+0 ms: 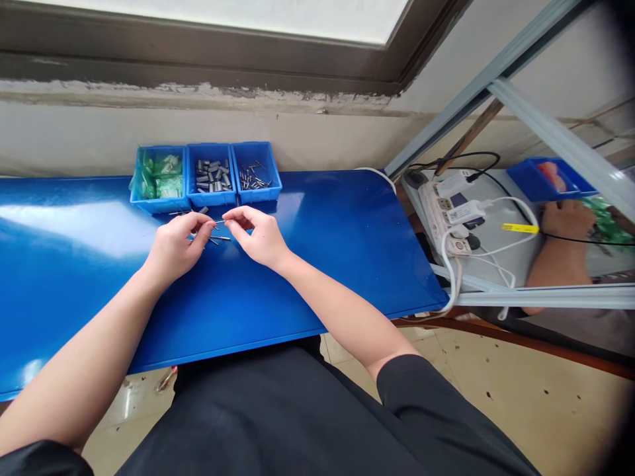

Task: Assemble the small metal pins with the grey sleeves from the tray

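Over the blue table (342,264), my left hand (177,246) and my right hand (260,237) face each other, fingertips pinched. A thin metal pin (219,222) spans the small gap between them, with an end in each pinch. Just below the fingertips, a few dark metal pins (222,238) lie on the table. Beside my left fingers sits a small grey metal block (204,210), partly hidden. More thin pieces (178,213) show behind my left hand. What the left palm may hold is hidden.
Three blue bins stand along the wall: one with green bags (169,178), one with grey metal blocks (212,177), one with pins (254,177). At right are a metal frame (555,125), a power strip (441,218) with cables, and another person's arm (560,244).
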Motion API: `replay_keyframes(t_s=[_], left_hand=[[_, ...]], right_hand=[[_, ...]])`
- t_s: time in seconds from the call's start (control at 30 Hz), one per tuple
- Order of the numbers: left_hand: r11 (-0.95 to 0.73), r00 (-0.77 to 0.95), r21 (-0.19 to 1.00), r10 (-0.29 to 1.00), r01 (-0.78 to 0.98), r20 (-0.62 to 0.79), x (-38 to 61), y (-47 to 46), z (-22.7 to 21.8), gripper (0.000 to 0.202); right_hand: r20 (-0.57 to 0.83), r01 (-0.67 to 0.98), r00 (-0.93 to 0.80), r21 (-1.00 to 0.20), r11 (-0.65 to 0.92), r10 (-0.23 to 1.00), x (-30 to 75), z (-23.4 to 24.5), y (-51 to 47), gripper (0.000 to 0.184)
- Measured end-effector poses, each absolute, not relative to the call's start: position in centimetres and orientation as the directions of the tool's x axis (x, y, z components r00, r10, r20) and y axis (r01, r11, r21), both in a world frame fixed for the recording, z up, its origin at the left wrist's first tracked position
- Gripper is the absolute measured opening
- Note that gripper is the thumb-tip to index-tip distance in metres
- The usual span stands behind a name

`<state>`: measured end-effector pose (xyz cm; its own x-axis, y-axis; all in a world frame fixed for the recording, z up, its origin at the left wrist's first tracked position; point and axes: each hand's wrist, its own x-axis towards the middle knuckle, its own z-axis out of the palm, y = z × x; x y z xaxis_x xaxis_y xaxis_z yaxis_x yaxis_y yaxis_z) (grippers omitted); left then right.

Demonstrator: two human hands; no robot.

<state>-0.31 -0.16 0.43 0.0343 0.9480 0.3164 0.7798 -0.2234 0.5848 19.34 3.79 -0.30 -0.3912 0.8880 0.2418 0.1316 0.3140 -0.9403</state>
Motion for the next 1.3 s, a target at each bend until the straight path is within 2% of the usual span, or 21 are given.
replay_keyframes(t_s=[0.67,1.3], left_hand=[[-0.249,0.048,0.578,0.939,0.777,0.341,-0.32,-0.19,0.39,0.030],[-0.301,0.076,0.557,0.918,0.774,0.390,-0.71,0.11,0.04,0.037]], right_hand=[[0.257,0.104,-0.399,-0.941,0.322,0.880,19.24,-0.37,3.72,0.020],[0.278,0.083,-0.406,-0.938,0.338,0.870,19.10,-0.69,3.77,0.020]])
